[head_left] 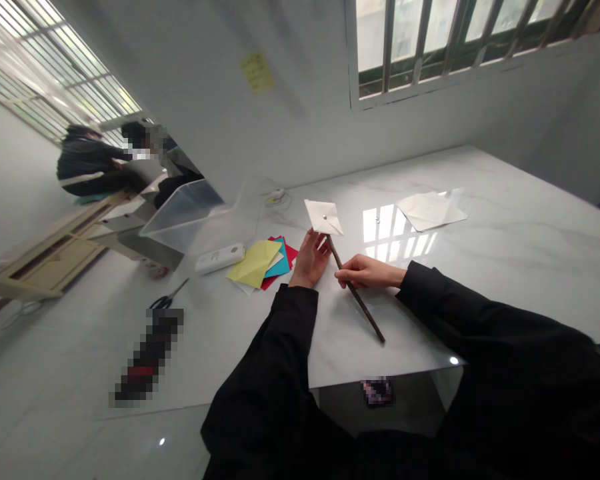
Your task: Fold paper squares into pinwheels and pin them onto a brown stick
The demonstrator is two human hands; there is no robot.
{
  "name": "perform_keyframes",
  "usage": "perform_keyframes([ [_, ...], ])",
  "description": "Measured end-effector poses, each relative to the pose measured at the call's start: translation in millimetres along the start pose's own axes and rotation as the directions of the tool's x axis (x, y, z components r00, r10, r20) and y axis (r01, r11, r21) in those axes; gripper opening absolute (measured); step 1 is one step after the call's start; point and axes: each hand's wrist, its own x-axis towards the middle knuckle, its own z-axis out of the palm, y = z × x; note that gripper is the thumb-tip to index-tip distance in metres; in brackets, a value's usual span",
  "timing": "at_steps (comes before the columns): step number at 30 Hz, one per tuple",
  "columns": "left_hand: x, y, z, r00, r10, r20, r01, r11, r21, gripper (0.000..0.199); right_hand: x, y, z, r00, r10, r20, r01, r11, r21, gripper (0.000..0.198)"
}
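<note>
A white paper pinwheel (pixel 324 217) with a small round pin at its centre is fixed to the top of a thin brown stick (pixel 363 305). My right hand (pixel 361 272) pinches the stick partway down, and the stick's lower end slants toward the table's front edge. Just beneath the paper head, my left hand (pixel 312 259) is closed with curled fingers around the upper part of the pinwheel; the paper hides some of its fingertips. Left of that hand lie folded yellow paper (pixel 255 262), a blue sheet (pixel 280 265) and red paper (pixel 291 253).
White papers (pixel 430 210) lie at the right on the glossy marble table (pixel 510 267). A white power strip (pixel 221 258), black scissors (pixel 164 301), a clear plastic bin (pixel 180 210) and a blurred dark item (pixel 150 360) are on the left. Two people sit beyond.
</note>
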Motion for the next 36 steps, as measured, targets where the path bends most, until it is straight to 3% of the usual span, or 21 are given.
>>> perform_keyframes([
  [6, -1, -1, 4, 1.0, 0.017, 0.011, -0.017, 0.999, 0.03, 0.026, 0, -4, -3, 0.991, 0.047, 0.127, -0.048, 0.999, 0.009, 0.058],
  [15, -1, 0, 7, 1.0, 0.004, -0.025, -0.004, 1.0, -0.006, 0.028, -2, -7, -4, 0.988, 0.051, 0.143, -0.041, 0.996, -0.078, 0.052],
  [18, -2, 0, 6, 1.0, -0.014, -0.018, 0.014, 1.0, -0.012, 0.027, 1, -4, -6, 0.996, 0.065, 0.068, -0.067, 0.998, 0.018, 0.048],
  [21, -2, 0, 5, 0.998, -0.056, 0.005, 0.056, 0.998, 0.021, 0.029, 6, 0, -10, 0.984, 0.145, -0.099, -0.12, 0.967, 0.227, 0.043],
  [26, -3, -1, 9, 0.996, -0.063, 0.056, 0.06, 0.997, 0.051, 0.028, 9, 1, -18, 0.951, 0.244, -0.189, -0.084, 0.793, 0.604, 0.039],
  [36, -9, -5, 17, 0.995, -0.102, 0.02, 0.1, 0.993, 0.066, 0.028, 14, 12, -32, 0.9, 0.219, -0.377, 0.129, 0.691, 0.711, 0.015],
])
